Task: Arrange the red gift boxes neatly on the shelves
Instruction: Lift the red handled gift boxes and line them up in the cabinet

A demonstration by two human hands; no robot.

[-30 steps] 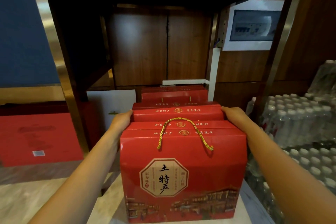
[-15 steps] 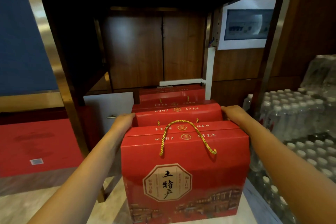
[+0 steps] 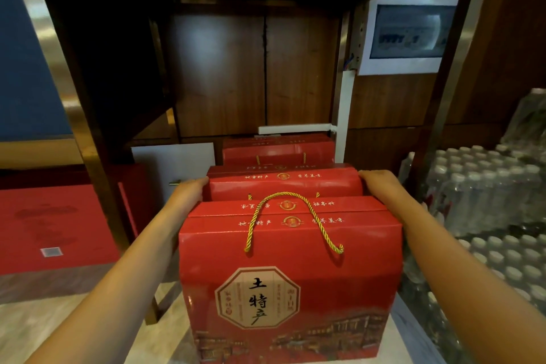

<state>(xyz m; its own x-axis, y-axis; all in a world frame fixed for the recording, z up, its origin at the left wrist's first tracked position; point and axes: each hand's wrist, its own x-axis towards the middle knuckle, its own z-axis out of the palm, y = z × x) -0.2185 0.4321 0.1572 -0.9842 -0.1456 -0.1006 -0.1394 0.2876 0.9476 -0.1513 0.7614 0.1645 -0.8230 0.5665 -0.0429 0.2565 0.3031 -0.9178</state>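
Note:
Three red gift boxes stand in a row running away from me under a dark wooden shelf. The nearest box (image 3: 291, 275) has a gold rope handle and an octagonal label. Behind it sits the second box (image 3: 285, 183), and behind that the third box (image 3: 277, 149). My left hand (image 3: 189, 190) presses the second box's left end, and my right hand (image 3: 379, 185) presses its right end, so both hands clasp it. The lower parts of the second and third boxes are hidden.
Shrink-wrapped packs of water bottles (image 3: 484, 207) are stacked at the right. A brass-edged shelf post (image 3: 88, 139) stands left, with a flat red box (image 3: 50, 227) beyond it. A white panel (image 3: 174, 165) leans behind, and an electrical box (image 3: 410, 35) hangs on the back wall.
The view has shifted slightly closer and to the right. Both hands stay on the ends of the second box; the boxes hardly move.

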